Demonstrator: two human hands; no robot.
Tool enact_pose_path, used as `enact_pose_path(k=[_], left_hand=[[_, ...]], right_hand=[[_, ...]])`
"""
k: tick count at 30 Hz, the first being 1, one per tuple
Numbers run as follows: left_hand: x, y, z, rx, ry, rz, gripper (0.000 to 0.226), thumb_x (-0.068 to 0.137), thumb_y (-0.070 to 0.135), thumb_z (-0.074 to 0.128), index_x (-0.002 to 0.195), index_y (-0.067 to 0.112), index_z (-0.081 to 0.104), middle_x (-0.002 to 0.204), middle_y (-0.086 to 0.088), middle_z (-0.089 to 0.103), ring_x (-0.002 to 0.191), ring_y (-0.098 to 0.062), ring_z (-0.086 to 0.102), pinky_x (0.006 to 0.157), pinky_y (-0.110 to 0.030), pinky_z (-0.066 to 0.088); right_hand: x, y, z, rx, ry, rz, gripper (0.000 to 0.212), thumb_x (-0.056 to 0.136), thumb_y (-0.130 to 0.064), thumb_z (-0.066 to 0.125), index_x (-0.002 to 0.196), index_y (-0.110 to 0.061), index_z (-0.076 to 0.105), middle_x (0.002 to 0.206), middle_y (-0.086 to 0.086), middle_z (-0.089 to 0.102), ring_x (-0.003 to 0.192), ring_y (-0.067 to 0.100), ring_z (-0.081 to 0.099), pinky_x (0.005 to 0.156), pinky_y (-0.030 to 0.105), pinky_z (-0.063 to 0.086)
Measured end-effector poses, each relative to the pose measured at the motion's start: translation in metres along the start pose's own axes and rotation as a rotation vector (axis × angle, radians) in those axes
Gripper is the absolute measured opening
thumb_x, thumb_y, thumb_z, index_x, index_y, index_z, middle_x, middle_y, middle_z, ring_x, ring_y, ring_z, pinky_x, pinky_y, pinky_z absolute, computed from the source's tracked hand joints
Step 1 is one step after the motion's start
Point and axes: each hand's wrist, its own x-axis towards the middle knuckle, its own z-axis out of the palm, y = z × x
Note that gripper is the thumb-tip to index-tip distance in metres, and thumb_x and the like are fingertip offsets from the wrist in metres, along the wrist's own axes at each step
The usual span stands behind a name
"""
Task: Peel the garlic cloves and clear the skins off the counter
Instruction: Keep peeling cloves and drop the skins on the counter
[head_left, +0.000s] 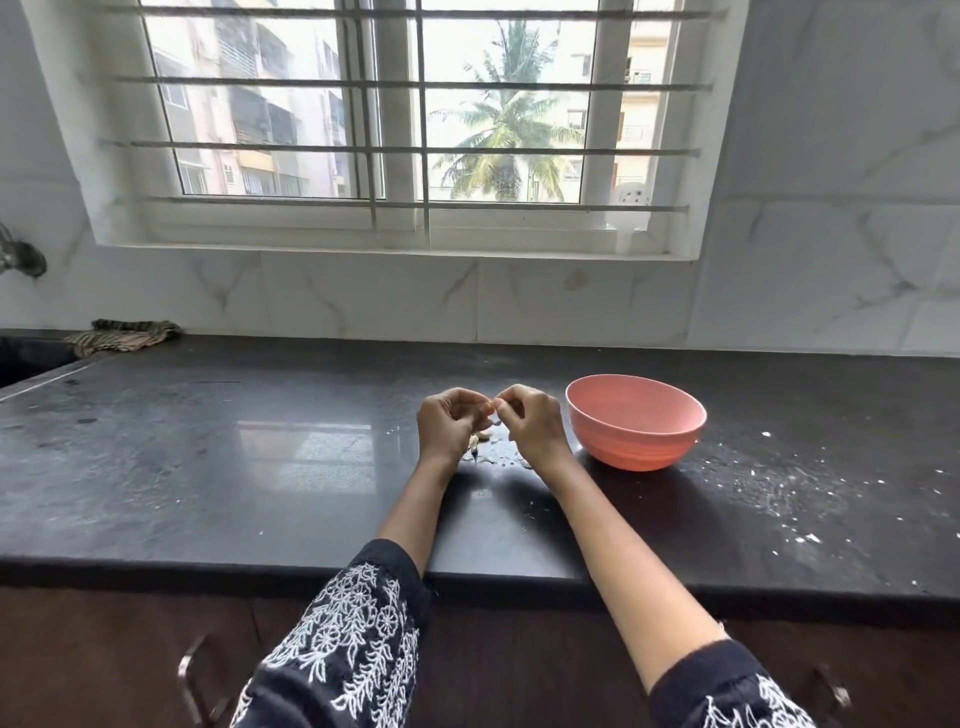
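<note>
1. Head view, far left: a striped, crumpled cloth (124, 335) lies at the back of the dark polished stone counter (208, 467), well apart from where I work.
2. My left hand (449, 423) hovers above the counter, fingers curled in, pinching one end of a small pale garlic clove (490, 407). I should hold it firmly without crushing it, so the flesh stays whole.
3. That clove sits between my two hands, mostly hidden by my fingertips. Below it, more pale garlic pieces (478, 440) and thin papery skins (485, 460) lie on the counter.
4. My right hand (530, 423) also has its fingers bent and closed on the clove's other end. I judge it best to catch the loose skin edge with a nail and strip it downward, letting it fall with the other skins for easy gathering.
5. Just beside my right hand stands a round salmon-pink plastic bowl (636, 423); I cannot see its contents.
6. Farther right, white specks (800, 499) dust the counter and will need wiping.
</note>
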Motion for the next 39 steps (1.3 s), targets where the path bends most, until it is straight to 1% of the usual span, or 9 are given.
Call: enact_pose_path(k=[5, 10, 14, 18, 22, 26, 30, 36, 39], left_hand=[[-0.0007, -0.0014, 0.0004, 0.061, -0.016, 0.028, 0.027, 0.08, -0.015, 0.062, 0.067, 0.009, 0.061, 0.05, 0.007, 0.065, 0.049, -0.004, 0.063, 0.051, -0.02, 0.055], [-0.0005, -0.0005, 0.0014, 0.02, -0.003, 0.002, 0.023, 0.081, -0.012, 0.062, 0.07, 0.008, 0.062, 0.052, 0.007, 0.066, 0.051, -0.005, 0.064, 0.052, -0.021, 0.056], [-0.0001, -0.0024, 0.0042, 0.05, -0.02, 0.026, 0.006, 0.083, -0.006, 0.063, 0.085, -0.003, 0.069, 0.054, 0.01, 0.067, 0.053, -0.004, 0.065, 0.054, -0.021, 0.056], [0.0, -0.003, 0.0057, 0.074, -0.066, 0.006, 0.016, 0.083, 0.0, 0.065, 0.097, -0.007, 0.068, 0.056, 0.01, 0.067, 0.054, -0.004, 0.064, 0.058, -0.024, 0.055], [-0.002, -0.0012, 0.0031, 0.082, -0.043, 0.051, 0.016, 0.079, 0.003, 0.071, 0.091, -0.007, 0.069, 0.059, 0.007, 0.068, 0.054, -0.006, 0.065, 0.054, -0.025, 0.055], [-0.0024, 0.0011, 0.0032, 0.027, -0.046, 0.033, 0.003, 0.081, 0.002, 0.069, 0.083, -0.001, 0.068, 0.057, 0.007, 0.067, 0.053, -0.006, 0.065, 0.053, -0.024, 0.055], [-0.004, 0.004, 0.0047, -0.054, -0.019, -0.022, 0.014, 0.089, 0.001, 0.058, 0.078, 0.008, 0.062, 0.066, 0.0, 0.065, 0.055, -0.007, 0.064, 0.051, -0.023, 0.055], [-0.0034, 0.0059, 0.0029, -0.2, 0.036, -0.062, 0.013, 0.093, 0.007, 0.051, 0.088, 0.002, 0.063, 0.079, -0.008, 0.064, 0.058, -0.005, 0.065, 0.056, -0.023, 0.057], [-0.0033, 0.0063, 0.0033, -0.234, 0.062, -0.081, 0.019, 0.094, 0.006, 0.051, 0.104, -0.007, 0.061, 0.08, -0.009, 0.063, 0.065, -0.01, 0.064, 0.058, -0.02, 0.057]], right_hand=[[-0.0004, -0.0017, -0.0034, 0.012, 0.005, 0.011, 0.01, 0.081, -0.013, 0.067, 0.08, -0.002, 0.068, 0.07, 0.008, 0.066, 0.063, 0.013, 0.054, 0.059, 0.021, 0.037], [0.0018, -0.0012, -0.0013, 0.122, 0.018, 0.086, 0.009, 0.083, -0.009, 0.063, 0.075, -0.011, 0.066, 0.054, -0.008, 0.055, 0.045, 0.001, 0.051, 0.055, 0.025, 0.042], [0.0026, 0.0, 0.0001, 0.182, 0.027, 0.153, 0.009, 0.084, -0.006, 0.061, 0.076, -0.009, 0.066, 0.052, -0.007, 0.055, 0.039, -0.002, 0.049, 0.049, 0.016, 0.039], [0.0028, 0.0014, 0.0006, 0.198, 0.03, 0.173, 0.01, 0.084, -0.007, 0.061, 0.076, -0.009, 0.066, 0.053, -0.006, 0.056, 0.04, 0.0, 0.049, 0.049, 0.017, 0.039], [0.0027, -0.0001, -0.0004, 0.248, 0.035, 0.195, 0.009, 0.083, -0.005, 0.06, 0.078, -0.002, 0.067, 0.056, 0.0, 0.058, 0.044, 0.008, 0.05, 0.051, 0.021, 0.042], [0.0028, -0.0013, -0.0004, 0.249, 0.029, 0.195, 0.011, 0.083, -0.006, 0.06, 0.074, -0.01, 0.064, 0.056, -0.001, 0.059, 0.041, 0.002, 0.05, 0.051, 0.02, 0.043], [0.0029, -0.0002, 0.0008, 0.239, 0.002, 0.208, 0.022, 0.085, -0.006, 0.06, 0.067, -0.017, 0.059, 0.055, -0.004, 0.056, 0.037, -0.001, 0.047, 0.048, 0.017, 0.04], [0.0019, 0.0008, -0.0017, 0.219, 0.034, 0.22, 0.014, 0.083, -0.002, 0.061, 0.072, -0.011, 0.065, 0.058, -0.003, 0.059, 0.042, 0.0, 0.051, 0.048, 0.02, 0.044], [0.0008, 0.0003, -0.0024, 0.179, 0.048, 0.213, 0.017, 0.078, 0.006, 0.058, 0.082, -0.006, 0.069, 0.073, 0.005, 0.066, 0.061, 0.013, 0.062, 0.058, 0.027, 0.055]])
